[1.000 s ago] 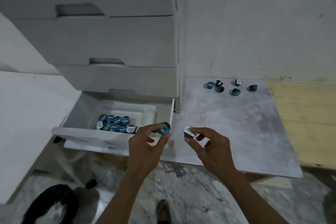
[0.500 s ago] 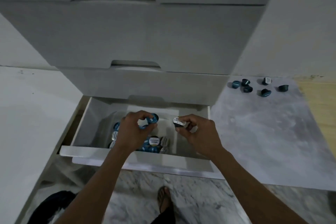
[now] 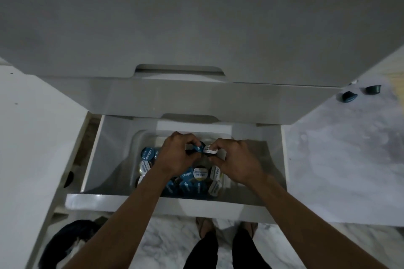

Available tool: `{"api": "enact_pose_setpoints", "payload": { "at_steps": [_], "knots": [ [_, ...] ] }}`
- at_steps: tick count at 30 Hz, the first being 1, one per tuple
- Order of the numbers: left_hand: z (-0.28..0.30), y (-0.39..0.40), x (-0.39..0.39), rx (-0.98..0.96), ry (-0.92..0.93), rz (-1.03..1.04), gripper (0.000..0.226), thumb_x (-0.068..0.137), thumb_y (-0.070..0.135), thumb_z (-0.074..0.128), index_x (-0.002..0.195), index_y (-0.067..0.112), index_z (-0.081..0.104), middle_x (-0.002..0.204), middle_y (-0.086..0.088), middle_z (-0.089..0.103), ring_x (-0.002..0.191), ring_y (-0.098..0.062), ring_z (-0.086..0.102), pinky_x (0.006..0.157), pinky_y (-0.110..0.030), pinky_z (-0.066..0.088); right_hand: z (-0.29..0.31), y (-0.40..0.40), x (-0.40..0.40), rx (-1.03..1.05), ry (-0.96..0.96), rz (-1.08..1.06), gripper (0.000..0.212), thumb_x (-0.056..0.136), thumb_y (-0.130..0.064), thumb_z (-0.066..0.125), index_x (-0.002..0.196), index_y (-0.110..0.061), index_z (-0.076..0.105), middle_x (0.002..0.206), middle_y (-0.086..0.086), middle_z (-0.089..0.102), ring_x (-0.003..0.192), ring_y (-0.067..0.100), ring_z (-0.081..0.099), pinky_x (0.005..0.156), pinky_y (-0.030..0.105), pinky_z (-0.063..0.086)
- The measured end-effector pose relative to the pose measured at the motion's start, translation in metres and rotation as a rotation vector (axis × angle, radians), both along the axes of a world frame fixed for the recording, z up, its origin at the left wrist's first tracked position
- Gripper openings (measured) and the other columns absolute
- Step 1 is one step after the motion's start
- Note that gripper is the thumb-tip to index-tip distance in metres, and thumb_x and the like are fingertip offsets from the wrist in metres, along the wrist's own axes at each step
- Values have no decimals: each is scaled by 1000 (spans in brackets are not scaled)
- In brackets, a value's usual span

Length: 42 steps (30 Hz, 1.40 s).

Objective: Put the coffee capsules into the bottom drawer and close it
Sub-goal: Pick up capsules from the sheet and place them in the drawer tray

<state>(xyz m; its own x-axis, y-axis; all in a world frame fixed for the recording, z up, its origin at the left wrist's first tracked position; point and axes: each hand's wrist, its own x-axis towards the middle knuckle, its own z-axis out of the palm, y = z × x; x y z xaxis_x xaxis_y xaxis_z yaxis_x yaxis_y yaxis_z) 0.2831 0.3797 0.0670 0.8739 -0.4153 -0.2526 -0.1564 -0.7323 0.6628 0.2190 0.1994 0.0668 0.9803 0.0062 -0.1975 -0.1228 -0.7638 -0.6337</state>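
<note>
**Two capsules held over the open bottom drawer, release not yet made**

Landmark: the bottom drawer (image 3: 153, 201), pulled out from the white cabinet (image 3: 196, 28), its front panel nearest the person.

Handling, judged from appearance: the capsules look like small rigid plastic cups with a thin foil lid, so light and stiff, likely smooth-walled and a little slippery. The rim or side wall seems the sensible place to pinch; the foil face probably dents or punctures under a fingertip. A short drop onto the pile should do them no harm, though they may roll or bounce.

Grip: both hands are inside the drawer, above its middle, fingers curled. The left hand (image 3: 177, 155) pinches a blue-lidded capsule (image 3: 197, 148) between thumb and fingers. The right hand (image 3: 234, 159) pinches a white-lidded capsule (image 3: 210, 151) the same way. The two capsules sit just beside each other; whether they touch cannot be told. Neither hand has let go.

Location of the rest: a pile of capsules (image 3: 197, 178) lies on the drawer floor below the hands, towards the front panel, blue and white lids mixed. Outside the drawer, well to its right on the marbled mat (image 3: 338, 159), at least two loose capsules (image 3: 349, 96) remain by the cabinet's corner.

Judgement: task partway; drawer cannot be closed yet.
</note>
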Motion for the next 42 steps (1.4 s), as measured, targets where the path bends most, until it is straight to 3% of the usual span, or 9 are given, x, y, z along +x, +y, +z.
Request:
{"api": "enact_pose_setpoints", "payload": {
  "at_steps": [4,8,11,16,25,32,36,42],
  "knots": [
    [-5,-2,0,53,31,-26,22,74,22,78,92,30,69,97,2,62,96,-13,54,80,-21,41,0,-1,1,-114,29,58,20,88,-28,64,107,-24,66,107,1,71,95,24,64,77,32,50],
    [-2,-8,0,98,-5,-92,20,74,23,75,93,29,70,91,8,61,103,-17,54,90,-35,45,-1,-3,3,-190,53,116,21,89,-28,60,110,-26,63,110,0,70,97,24,64,78,31,47],
    [-2,-11,-1,123,-5,-136,21,75,24,74,95,28,69,98,2,66,108,-19,52,95,-41,44,0,-6,4,-197,24,104,23,88,-26,62,110,-25,64,109,2,70,96,25,64,76,32,47],
    [-5,-11,-1,180,-7,-167,23,76,27,74,98,27,68,102,-2,67,107,-20,53,95,-39,43,-3,-4,6,-251,29,167,19,88,-27,59,107,-25,63,106,0,67,94,24,63,72,30,43],
    [0,-6,-1,176,27,-117,20,72,27,81,87,23,68,83,15,48,100,-15,53,99,-38,40,-9,-2,8,-267,39,187,14,88,-28,58,101,-26,60,103,-1,67,92,26,63,69,31,43],
    [-10,-4,2,88,135,-60,25,64,29,85,69,36,61,88,7,67,95,-16,61,92,-44,50,-6,-3,11,-227,74,176,16,87,-28,61,103,-27,59,106,-1,68,94,26,63,73,33,47],
    [-13,-1,1,68,129,-61,22,63,33,85,73,34,65,85,17,69,96,-12,62,94,-44,49,-4,-5,10,-195,110,172,21,83,-32,66,103,-28,62,107,-4,68,94,22,64,77,34,51],
    [-15,2,-1,41,113,-66,15,70,37,79,78,29,69,85,17,70,95,-10,62,96,-44,47,-5,-6,9,-206,95,178,15,87,-31,60,101,-28,63,104,-4,68,91,22,64,76,37,53]
  ]
}}
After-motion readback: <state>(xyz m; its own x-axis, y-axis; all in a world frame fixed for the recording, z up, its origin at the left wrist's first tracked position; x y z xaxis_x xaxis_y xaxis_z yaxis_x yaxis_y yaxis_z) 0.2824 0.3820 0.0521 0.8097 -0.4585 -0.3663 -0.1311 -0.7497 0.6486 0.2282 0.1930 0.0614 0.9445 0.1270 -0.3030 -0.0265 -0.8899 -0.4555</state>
